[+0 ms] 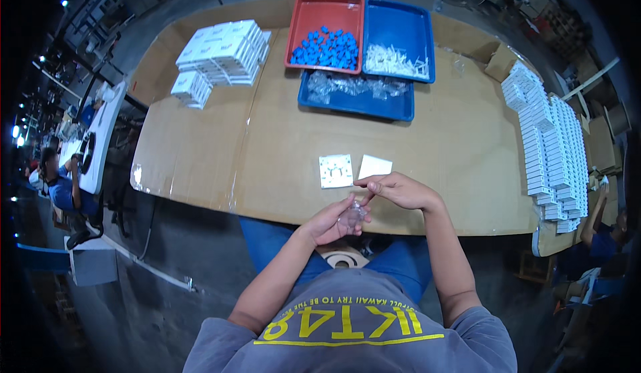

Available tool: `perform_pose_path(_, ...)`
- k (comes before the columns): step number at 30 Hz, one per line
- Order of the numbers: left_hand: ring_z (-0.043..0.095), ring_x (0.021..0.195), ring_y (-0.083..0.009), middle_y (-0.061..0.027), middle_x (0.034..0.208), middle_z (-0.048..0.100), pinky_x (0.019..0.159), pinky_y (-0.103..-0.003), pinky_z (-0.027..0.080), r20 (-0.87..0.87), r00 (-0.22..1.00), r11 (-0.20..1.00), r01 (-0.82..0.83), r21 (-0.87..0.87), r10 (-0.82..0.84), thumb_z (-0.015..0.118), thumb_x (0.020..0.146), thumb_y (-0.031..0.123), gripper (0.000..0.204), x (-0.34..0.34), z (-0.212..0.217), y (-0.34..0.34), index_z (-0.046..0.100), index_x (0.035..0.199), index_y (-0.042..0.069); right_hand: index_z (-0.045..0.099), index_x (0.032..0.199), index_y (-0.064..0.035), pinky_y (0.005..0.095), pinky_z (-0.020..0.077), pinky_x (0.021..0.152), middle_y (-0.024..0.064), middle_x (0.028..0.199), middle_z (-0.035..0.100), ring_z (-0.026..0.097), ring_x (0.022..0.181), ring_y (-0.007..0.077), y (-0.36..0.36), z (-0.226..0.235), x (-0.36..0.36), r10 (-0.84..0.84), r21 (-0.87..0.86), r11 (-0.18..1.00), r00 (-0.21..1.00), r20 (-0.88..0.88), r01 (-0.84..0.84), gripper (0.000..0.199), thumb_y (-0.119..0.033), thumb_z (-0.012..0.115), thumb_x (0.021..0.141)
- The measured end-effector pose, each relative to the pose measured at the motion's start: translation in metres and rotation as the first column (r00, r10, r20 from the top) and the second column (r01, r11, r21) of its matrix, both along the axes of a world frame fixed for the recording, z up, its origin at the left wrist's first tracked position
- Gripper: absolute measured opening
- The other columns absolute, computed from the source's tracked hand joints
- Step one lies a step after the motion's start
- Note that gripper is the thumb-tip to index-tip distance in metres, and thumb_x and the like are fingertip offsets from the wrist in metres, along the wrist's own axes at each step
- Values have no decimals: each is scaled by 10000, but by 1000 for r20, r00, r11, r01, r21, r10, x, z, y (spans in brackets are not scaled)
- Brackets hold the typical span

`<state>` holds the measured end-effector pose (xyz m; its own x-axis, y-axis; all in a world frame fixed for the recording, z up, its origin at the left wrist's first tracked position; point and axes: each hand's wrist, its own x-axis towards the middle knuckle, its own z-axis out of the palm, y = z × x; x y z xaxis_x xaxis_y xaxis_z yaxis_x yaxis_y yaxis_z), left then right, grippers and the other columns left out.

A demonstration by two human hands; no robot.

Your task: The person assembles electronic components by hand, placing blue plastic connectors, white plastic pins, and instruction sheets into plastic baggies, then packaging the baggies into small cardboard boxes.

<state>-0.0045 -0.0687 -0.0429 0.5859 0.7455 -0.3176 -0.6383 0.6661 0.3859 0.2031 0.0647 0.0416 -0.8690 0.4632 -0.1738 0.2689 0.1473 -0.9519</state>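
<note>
My left hand [326, 225], palm up at the table's front edge, has its fingers curled around a small crumpled clear plastic bag [351, 219]. Just above and to the right, my right hand [404, 191] hovers with its fingers stretched toward the left and the thumb beside them; I make out nothing in it. Beyond my hands lies a square white printed piece [335, 171] with grey markings. Beside it is a plain white square [375, 166], its lower part partly covered by my right hand.
A red tray [292, 36] holds blue parts; a blue tray [398, 22] holds white slim pieces. Beneath them, another blue tray [354, 108] contains clear plastic bags. White boxes are stacked at far left [220, 49] and right [551, 149]. People sit at both sides.
</note>
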Motion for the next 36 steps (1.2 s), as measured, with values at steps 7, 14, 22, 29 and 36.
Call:
perform_pose_path(7, 590, 731, -132, -59, 989, 669, 714, -288, 524, 136, 985, 992, -94, -86, 105, 384, 1107, 527, 575, -9, -18, 13, 590, 1315, 32, 712, 855, 40, 314, 534, 847, 104, 928, 762, 682, 893, 149, 82, 5, 16, -352, 30, 936, 936, 35, 351, 348, -236, 621, 1046)
perform_pose_path(14, 533, 726, -112, -45, 1004, 635, 692, -254, 487, 201, 963, 977, -153, -151, 182, 420, 1103, 501, 541, -17, -42, 19, 589, 1330, 40, 709, 917, 26, 318, 547, 728, 94, 863, 731, 688, 788, 150, 186, -18, 13, -576, 189, 800, 817, -23, 569, 237, -193, 679, 1000)
perform_pose_path(22, 461, 733, -133, -78, 1029, 581, 639, -246, 426, 386, 918, 994, -53, -100, 88, 432, 1103, 483, 502, -24, -50, 18, 604, 1257, 37, 750, 990, -64, 467, 566, 829, 169, 998, 749, 718, 955, 369, 291, -19, 20, -748, 720, 418, 660, -74, 554, 150, -117, 634, 912)
perform_pose_path(29, 467, 768, -127, -92, 1081, 584, 649, -233, 426, 399, 912, 995, -77, -67, 98, 496, 1074, 485, 536, -30, -52, 23, 567, 1292, 1, 778, 973, -108, 466, 568, 825, 153, 990, 750, 715, 958, 353, 335, -26, 16, -751, 864, 377, 656, 75, 333, 160, -109, 649, 877)
perform_pose_path(36, 482, 773, -113, -70, 1106, 599, 678, -247, 445, 349, 933, 996, -63, -64, 82, 454, 1079, 541, 614, -25, -46, 25, 545, 1346, -4, 797, 944, -137, 470, 573, 818, 131, 977, 754, 720, 928, 336, 351, -24, 14, -676, 910, 400, 704, 217, 104, 163, -112, 690, 824)
